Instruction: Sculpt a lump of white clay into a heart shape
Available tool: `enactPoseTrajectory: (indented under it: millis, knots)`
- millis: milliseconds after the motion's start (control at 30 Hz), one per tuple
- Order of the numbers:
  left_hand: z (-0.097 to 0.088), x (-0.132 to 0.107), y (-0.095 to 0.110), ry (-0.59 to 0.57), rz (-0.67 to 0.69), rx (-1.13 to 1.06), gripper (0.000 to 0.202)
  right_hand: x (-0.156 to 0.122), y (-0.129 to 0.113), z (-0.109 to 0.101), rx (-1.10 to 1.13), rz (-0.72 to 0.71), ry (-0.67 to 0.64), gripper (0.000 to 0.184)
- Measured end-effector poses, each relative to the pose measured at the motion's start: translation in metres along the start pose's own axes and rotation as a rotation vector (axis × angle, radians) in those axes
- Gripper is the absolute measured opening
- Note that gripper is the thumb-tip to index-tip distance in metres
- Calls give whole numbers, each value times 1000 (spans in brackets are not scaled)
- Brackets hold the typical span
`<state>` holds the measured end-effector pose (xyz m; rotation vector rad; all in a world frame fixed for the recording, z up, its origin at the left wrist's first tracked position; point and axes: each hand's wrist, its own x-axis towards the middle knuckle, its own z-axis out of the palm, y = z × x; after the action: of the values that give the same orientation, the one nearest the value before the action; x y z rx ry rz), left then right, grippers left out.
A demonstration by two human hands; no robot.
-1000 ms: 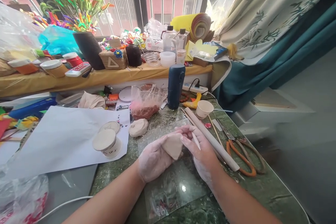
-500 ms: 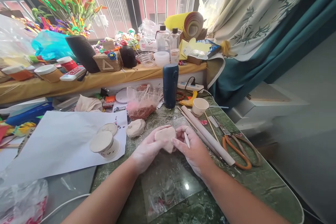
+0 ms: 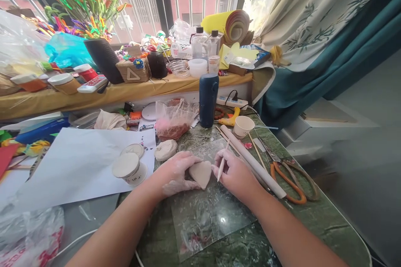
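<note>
Clay piece [image 3: 201,174] sat on the clear sheet [image 3: 203,215], left hand [image 3: 178,174] pinching its edges from 9 o'clock; right hand [image 3: 233,172] pinched a pointed tool [image 3: 221,168] at 3 o'clock. Over-squeezing could've warped it.

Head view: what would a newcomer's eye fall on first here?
Probably the bright fuzzy stems, fanned out above the left part of the ledge. Next, the dark blue bottle, upright on the green table before the ledge. Then, nearer, the pale flat piece between the left hand's thumb and fingers, beside the right hand holding a pointed stick.
</note>
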<state>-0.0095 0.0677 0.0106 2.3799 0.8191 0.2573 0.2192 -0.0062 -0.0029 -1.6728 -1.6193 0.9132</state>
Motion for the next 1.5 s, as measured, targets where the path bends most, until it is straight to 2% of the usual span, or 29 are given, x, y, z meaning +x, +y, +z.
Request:
enactPoseTrajectory:
  millis: [67, 167, 400, 567, 767, 933, 1067, 1167, 1233, 1300, 1400, 1500]
  knots:
    - [0, 0, -4, -23, 75, 31, 70, 2, 4, -6, -23, -90, -36, 17]
    - [0, -1, -10, -41, 137, 1, 74, 4, 11, -12, -4, -197, -141, 37]
    - [-5, -3, -26, -51, 171, -170, 53, 6, 15, -12, -4, -244, -303, 52]
    - [-6, -3, -27, -62, 135, -179, 45, 5, 15, -10, 8, -285, -287, 58]
    - [-5, -5, -23, -81, 127, -187, 59, 4, 10, -11, -8, -263, -270, 59]
    - [-3, -3, -27, -76, 136, -180, 54, 5, 9, -11, -32, -292, -272, 56]
    - [-4, -4, -24, -77, 157, -180, 60, 4, 11, -13, 30, -277, -289, 59]
    - [-2, -7, -10, -61, 115, -179, 87, 4, 14, -13, 188, -212, -202, 46]
    - [3, -8, 1, -37, 84, -153, 95, 5, 16, -11, 282, -157, -83, 32]
    - [10, -7, 10, -26, 105, -94, 101, 7, 18, -6, 342, -111, 38, 29]
    - [18, -6, 16, -15, 112, -40, 92, 8, 19, -1, 386, -102, 170, 33]
    - [18, -6, 15, -27, 117, -65, 79, 10, 19, 0, 451, -115, 244, 42]
